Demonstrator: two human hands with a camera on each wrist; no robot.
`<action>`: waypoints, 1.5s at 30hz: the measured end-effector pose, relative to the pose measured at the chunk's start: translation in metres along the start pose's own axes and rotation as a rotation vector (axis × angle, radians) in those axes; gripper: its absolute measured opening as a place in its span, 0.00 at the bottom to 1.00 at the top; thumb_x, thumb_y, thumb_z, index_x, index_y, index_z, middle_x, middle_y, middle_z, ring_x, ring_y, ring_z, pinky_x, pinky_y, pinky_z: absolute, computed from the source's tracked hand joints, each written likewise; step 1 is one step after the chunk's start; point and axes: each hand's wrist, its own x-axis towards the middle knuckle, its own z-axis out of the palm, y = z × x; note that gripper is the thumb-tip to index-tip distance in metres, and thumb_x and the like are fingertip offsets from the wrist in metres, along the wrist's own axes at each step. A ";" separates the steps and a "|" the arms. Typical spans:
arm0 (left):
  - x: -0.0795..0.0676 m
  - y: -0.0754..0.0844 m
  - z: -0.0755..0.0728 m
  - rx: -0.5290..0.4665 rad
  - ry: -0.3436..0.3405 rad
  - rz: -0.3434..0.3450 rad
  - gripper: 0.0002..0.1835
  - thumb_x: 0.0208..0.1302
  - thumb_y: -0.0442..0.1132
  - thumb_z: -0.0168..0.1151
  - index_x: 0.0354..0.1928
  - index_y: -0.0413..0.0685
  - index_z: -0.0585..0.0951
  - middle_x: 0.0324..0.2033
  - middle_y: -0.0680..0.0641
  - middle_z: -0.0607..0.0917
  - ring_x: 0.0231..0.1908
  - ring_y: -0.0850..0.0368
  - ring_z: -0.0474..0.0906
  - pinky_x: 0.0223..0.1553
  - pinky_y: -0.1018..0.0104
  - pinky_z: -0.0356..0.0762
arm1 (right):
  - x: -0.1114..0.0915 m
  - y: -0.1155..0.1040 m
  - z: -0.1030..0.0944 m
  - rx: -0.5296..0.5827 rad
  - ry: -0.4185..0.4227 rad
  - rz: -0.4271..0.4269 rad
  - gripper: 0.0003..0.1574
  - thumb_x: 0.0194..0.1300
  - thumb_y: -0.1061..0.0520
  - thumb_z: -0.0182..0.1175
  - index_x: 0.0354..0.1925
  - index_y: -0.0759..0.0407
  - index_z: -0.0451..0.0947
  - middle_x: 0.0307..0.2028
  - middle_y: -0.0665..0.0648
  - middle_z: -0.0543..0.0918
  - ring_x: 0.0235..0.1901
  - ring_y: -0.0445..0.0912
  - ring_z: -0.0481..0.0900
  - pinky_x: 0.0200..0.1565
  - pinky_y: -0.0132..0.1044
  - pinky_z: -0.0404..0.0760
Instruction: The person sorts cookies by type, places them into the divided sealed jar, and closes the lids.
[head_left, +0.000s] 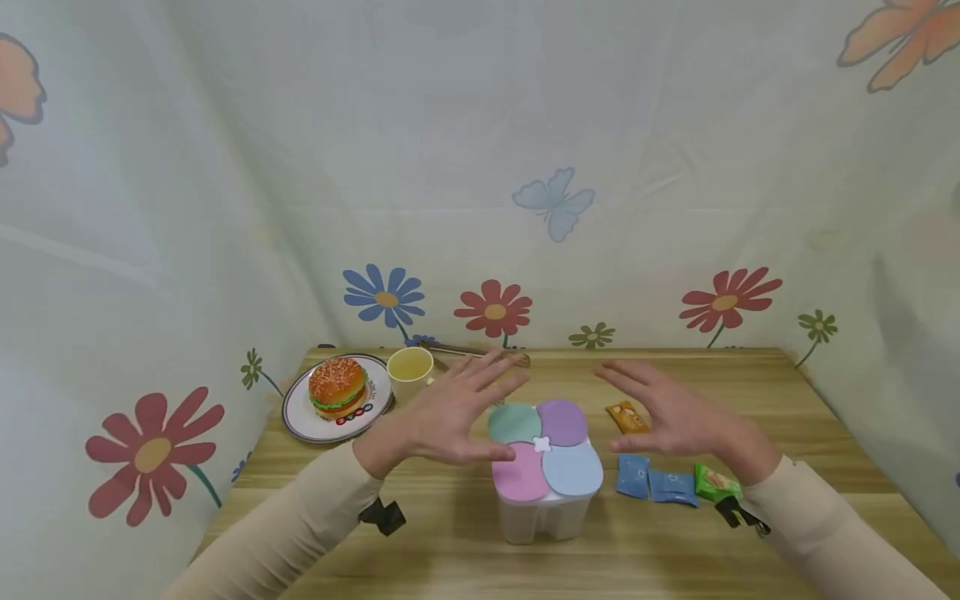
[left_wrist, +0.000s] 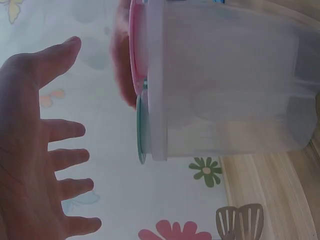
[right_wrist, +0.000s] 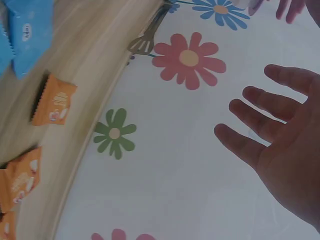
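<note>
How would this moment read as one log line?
left hand: open, empty | right hand: open, empty | container: lidded, untouched

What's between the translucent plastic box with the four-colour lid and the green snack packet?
Two blue rectangular packets, side by side, in the head view.

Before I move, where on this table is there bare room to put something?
Bare tabletop shows in front of the box, between the box and the left sleeve, and right of the right sleeve. Crowded: right of the box, among blue packets, orange packets and a green packet, and back left, around plate and cup.
</note>
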 end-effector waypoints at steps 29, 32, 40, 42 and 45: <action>0.007 0.028 0.008 -0.108 0.028 0.093 0.50 0.56 0.69 0.60 0.75 0.54 0.57 0.74 0.50 0.60 0.73 0.55 0.54 0.69 0.52 0.66 | -0.032 0.024 0.054 0.122 -0.011 0.212 0.44 0.58 0.39 0.68 0.64 0.62 0.71 0.58 0.63 0.78 0.52 0.56 0.78 0.50 0.56 0.82; 0.007 0.030 0.009 -0.106 0.040 0.102 0.48 0.56 0.69 0.60 0.73 0.52 0.61 0.72 0.50 0.64 0.71 0.55 0.59 0.67 0.54 0.68 | -0.033 0.026 0.057 0.135 -0.021 0.199 0.41 0.59 0.40 0.67 0.61 0.63 0.73 0.55 0.62 0.80 0.47 0.53 0.80 0.46 0.51 0.83; 0.009 0.036 0.011 -0.114 0.057 0.157 0.46 0.55 0.68 0.62 0.70 0.51 0.66 0.68 0.51 0.70 0.67 0.55 0.65 0.65 0.57 0.70 | -0.037 0.033 0.071 0.134 -0.024 0.165 0.32 0.60 0.46 0.68 0.55 0.65 0.77 0.47 0.59 0.83 0.40 0.50 0.81 0.39 0.39 0.83; 0.009 0.038 0.012 -0.107 0.054 0.174 0.45 0.55 0.69 0.62 0.70 0.51 0.67 0.68 0.52 0.70 0.67 0.56 0.65 0.66 0.59 0.70 | -0.037 0.035 0.075 0.127 -0.030 0.167 0.31 0.60 0.46 0.67 0.54 0.65 0.77 0.45 0.59 0.83 0.39 0.50 0.81 0.38 0.39 0.83; 0.010 0.041 0.013 -0.114 0.050 0.196 0.44 0.56 0.68 0.62 0.69 0.50 0.67 0.67 0.52 0.70 0.66 0.56 0.65 0.67 0.60 0.68 | -0.038 0.037 0.079 0.136 -0.049 0.187 0.31 0.60 0.46 0.67 0.53 0.66 0.77 0.46 0.60 0.83 0.40 0.51 0.82 0.38 0.41 0.84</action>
